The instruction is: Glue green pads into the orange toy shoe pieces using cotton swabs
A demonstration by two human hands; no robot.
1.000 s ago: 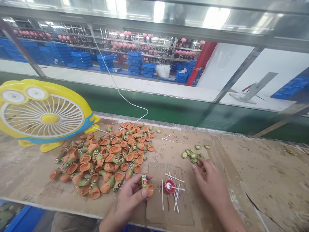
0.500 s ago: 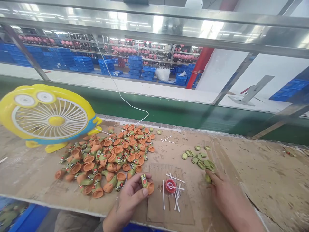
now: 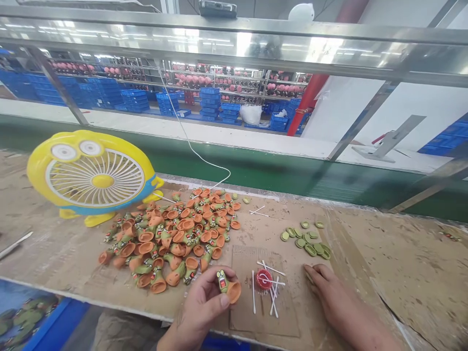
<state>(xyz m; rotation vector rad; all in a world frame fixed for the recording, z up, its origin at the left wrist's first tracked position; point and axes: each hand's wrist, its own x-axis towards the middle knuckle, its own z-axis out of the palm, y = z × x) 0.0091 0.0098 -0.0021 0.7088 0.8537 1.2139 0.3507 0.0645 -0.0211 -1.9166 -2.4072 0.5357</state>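
My left hand [image 3: 204,297] is closed around a small painted figure [image 3: 227,286], with a green body, yellow eyes, red mouth and a hollow orange end facing me. Right of the cardboard pad, my right hand [image 3: 327,290] has its fingers pressed together over a green oval piece, mostly hidden under the fingertips. Just beyond that hand lie several loose green oval pieces [image 3: 310,249]. Between my hands, a small red pot [image 3: 263,279] of whitish stuff sits on the cardboard pad [image 3: 252,319], with cotton swabs [image 3: 253,292] around and across it.
A heap of similar orange-and-green figures [image 3: 175,239] spreads left of the pad. Behind it stands a yellow fan [image 3: 102,181] with a white cable [image 3: 190,146]. A blue crate [image 3: 69,317] is below the table edge at left. A metal frame [image 3: 351,131] rises beyond the table.
My right hand has drawn back toward me from the green pieces, taking one along. The left hand still holds the figure. The whole view has shifted slightly.
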